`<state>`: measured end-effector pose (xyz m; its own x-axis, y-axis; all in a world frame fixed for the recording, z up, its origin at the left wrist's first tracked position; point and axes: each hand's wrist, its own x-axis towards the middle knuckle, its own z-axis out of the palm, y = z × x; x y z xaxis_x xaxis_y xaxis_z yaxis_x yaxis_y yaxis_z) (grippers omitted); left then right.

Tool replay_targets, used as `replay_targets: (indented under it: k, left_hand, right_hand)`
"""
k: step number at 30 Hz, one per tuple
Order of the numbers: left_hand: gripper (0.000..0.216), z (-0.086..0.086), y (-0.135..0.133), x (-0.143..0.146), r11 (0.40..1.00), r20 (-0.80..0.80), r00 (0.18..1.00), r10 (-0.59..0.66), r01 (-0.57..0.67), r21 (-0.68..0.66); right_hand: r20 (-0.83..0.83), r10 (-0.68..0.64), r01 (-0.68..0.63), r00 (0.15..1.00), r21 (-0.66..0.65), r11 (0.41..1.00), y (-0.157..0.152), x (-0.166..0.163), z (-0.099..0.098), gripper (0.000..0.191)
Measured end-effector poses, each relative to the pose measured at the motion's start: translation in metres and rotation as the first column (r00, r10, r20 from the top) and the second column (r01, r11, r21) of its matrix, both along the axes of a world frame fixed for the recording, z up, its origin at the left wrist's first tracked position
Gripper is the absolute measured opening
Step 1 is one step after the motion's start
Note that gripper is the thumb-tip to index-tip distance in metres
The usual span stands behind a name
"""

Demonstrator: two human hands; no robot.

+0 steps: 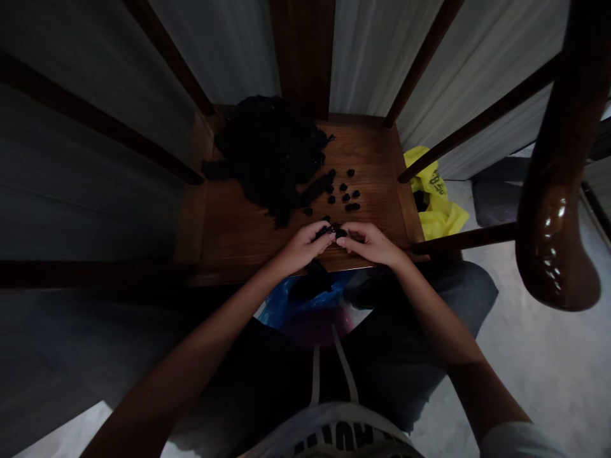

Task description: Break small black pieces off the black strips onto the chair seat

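Both my hands meet over the front edge of a wooden chair seat (267, 245). My left hand (309, 243) is closed on a dark strip (321, 233) that looks like cloth, part of it hanging below the fingers. My right hand (365, 243) pinches a small black piece (340, 233) touching the left fingertips. Its exact kind is too dark to make out. Beyond my hands lie several small black round pieces (346, 198) on the seat. A large tangled heap of black material (274, 149) covers the seat's back left.
Dark wooden chair bars and a curved armrest (556, 254) surround the seat. A yellow bag (432, 197) lies on the floor at the right. Below the seat edge, between my knees, is a blue plastic bag (281, 302) with something dark on it.
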<state>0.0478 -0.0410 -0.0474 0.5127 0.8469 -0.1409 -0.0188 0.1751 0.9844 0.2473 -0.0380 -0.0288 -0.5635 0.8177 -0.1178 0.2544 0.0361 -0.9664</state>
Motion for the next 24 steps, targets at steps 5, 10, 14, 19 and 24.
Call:
replay_targets:
  k: [5,10,14,19,24]
  left_hand:
    - [0.024,0.003,-0.0007,0.0019,0.998,0.033,0.999,0.014,-0.012,-0.067]
    - [0.022,0.0029,-0.0023,0.0009,0.994,0.058,0.998,0.015,-0.008,-0.111]
    - [0.025,0.0055,-0.003,-0.0019,0.994,0.053,0.999,0.001,0.004,-0.106]
    - [0.031,0.0056,-0.0016,-0.0016,0.998,-0.086,0.996,0.007,-0.002,0.057]
    - [0.025,0.0007,-0.0013,0.0024,0.973,-0.161,0.966,0.2,-0.176,0.152]
  right_hand:
    - [0.042,-0.216,0.198,0.976,0.257,0.946,-0.0014,-0.0023,-0.0052,0.029]
    - [0.167,-0.223,0.113,0.96,0.498,0.86,-0.0055,-0.0032,-0.0023,0.031]
    - [0.209,-0.148,0.023,0.967,0.504,0.864,-0.0066,-0.0055,-0.0014,0.027]
    - [0.132,-0.1,0.034,0.986,0.432,0.901,-0.0059,-0.008,-0.0014,0.028]
    - [0.008,-0.081,0.077,0.997,0.255,0.964,-0.006,-0.0069,-0.0008,0.031]
